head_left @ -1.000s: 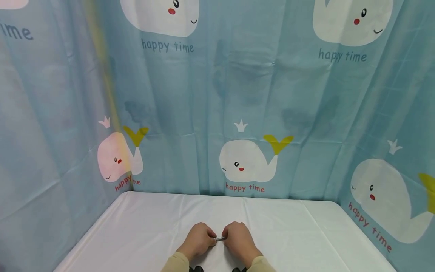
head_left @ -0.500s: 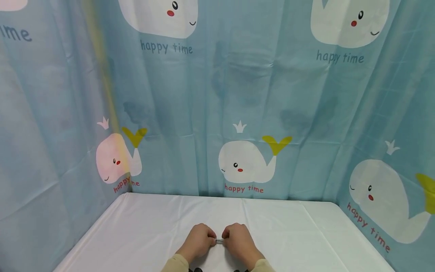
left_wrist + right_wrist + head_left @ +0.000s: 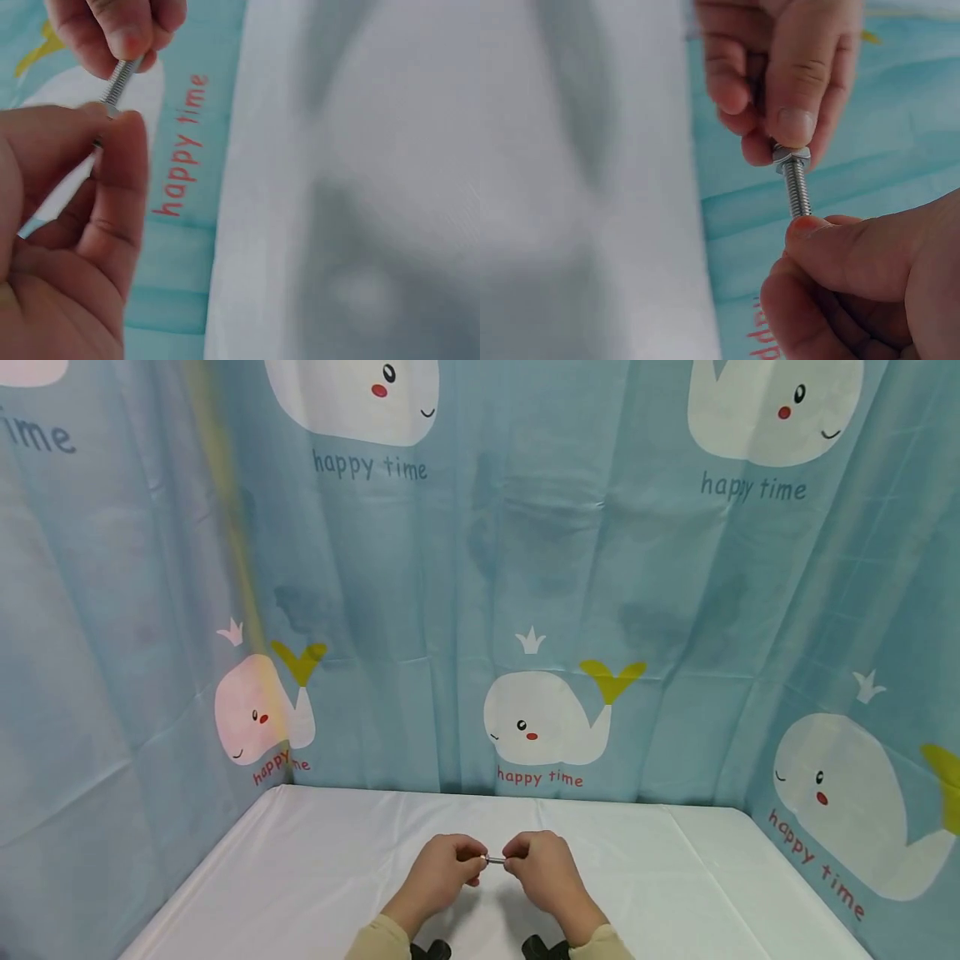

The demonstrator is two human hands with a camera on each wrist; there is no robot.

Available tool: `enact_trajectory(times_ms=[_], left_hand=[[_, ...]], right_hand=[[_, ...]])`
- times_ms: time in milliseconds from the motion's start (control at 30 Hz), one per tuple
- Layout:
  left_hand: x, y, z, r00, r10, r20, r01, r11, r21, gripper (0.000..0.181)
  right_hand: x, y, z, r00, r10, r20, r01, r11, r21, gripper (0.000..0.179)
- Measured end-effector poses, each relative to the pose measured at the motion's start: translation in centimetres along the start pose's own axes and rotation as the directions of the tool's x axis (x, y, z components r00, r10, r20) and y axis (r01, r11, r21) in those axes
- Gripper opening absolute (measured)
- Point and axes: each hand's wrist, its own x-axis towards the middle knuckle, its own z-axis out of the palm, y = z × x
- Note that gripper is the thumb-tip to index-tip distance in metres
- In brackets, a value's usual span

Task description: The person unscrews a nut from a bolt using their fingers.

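In the head view, my left hand and right hand face each other, raised above the white table. Between them a small silver threaded bolt lies almost level. The right wrist view shows a hex nut on the bolt's thread, pinched between the left thumb and fingers. Thumb and forefinger of the right hand pinch the bolt's other end, which they hide. Bare thread shows between the two sets of fingertips in the left wrist view.
A white cloth covers the table. Blue curtains printed with whales hang along its back and both sides. Black wrist-worn devices show below the sleeves at the bottom edge.
Both hands have risen and moved forward, carrying the bolt with them. It was held low over the cloth before. Their pinch on it continues.
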Motion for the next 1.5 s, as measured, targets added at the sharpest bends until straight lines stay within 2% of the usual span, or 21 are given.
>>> enact_trajectory(times_ms=[133,267,367,500,567,633,833,1067,1333,1500], left_hand=[[-0.2,1.2,-0.1,0.999,0.033,-0.02,-0.035,0.995,-0.097,0.01],[-0.4,2.2,-0.2,0.997,0.068,-0.031,-0.073,0.975,-0.208,0.013],[-0.5,2.7,-0.2,0.996,0.086,-0.038,-0.093,0.958,-0.272,0.012],[-0.9,3.2,-0.1,0.994,0.098,-0.042,-0.106,0.943,-0.316,0.011],[-1.1,3.5,0.0,0.995,0.091,-0.044,-0.101,0.942,-0.321,0.011],[-1.3,3.7,0.2,0.996,0.08,-0.043,-0.089,0.942,-0.325,0.011],[-1.9,3.8,0.7,0.998,0.041,-0.046,-0.054,0.938,-0.343,0.012],[-1.9,3.2,1.1,0.997,0.033,-0.066,-0.053,0.942,-0.331,0.013],[-2.0,2.9,0.9,0.996,0.002,-0.095,-0.036,0.929,-0.367,0.014],[-1.8,2.8,1.1,0.996,0.012,-0.087,-0.045,0.919,-0.391,0.012]], right_hand=[[-0.5,-0.8,-1.6,0.998,0.059,-0.019,-0.055,0.985,0.161,0.007],[-1.0,-1.3,-2.6,0.995,0.091,-0.034,-0.079,0.958,0.276,0.008],[-1.3,-1.6,-3.1,0.993,0.114,-0.04,-0.089,0.911,0.402,0.012],[-1.7,-1.9,-3.4,0.99,0.139,0.0,-0.116,0.824,0.555,0.025],[-1.9,-1.8,-3.3,0.989,0.147,0.029,-0.136,0.798,0.588,0.027],[-2.0,-1.7,-3.3,0.987,0.151,0.051,-0.151,0.785,0.601,0.027],[-2.2,-1.2,-3.0,0.987,0.153,0.054,-0.154,0.782,0.604,0.022],[-2.4,-1.1,-2.8,0.99,0.133,0.038,-0.129,0.796,0.591,0.02],[-2.0,-1.0,-2.5,0.989,0.13,0.068,-0.145,0.786,0.601,0.019],[-2.0,-1.1,-2.3,0.988,0.122,0.091,-0.152,0.771,0.619,0.024]])
